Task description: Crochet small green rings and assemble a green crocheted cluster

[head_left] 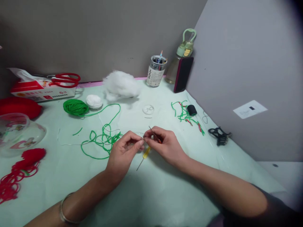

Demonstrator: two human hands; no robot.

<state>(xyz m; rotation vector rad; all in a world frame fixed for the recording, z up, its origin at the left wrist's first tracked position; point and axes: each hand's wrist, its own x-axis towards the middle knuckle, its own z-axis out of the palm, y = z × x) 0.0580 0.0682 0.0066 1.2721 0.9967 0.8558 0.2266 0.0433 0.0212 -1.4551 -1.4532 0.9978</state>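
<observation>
Both hands meet above the middle of the table. My left hand (124,153) pinches something small at its fingertips, too tiny and hidden to make out. My right hand (167,145) is closed around a thin metal crochet hook (151,130), its shaft slanting up past the index finger with a bit of orange showing in the palm. The thumb and index finger also press at the small thing beside the left fingertips. Below them, a yellow-handled tool (146,153) with a thin metal shaft points toward me. Loose green yarn (104,138) lies tangled by my left hand.
A green yarn ball (75,107), white ball (94,101) and white stuffing (121,85) lie behind. Left are red yarn (30,157), a plastic bowl (35,135) and scissors (67,80) on a tissue box. Right are yarn scraps (184,113), a hair claw (220,136) and a phone (183,75).
</observation>
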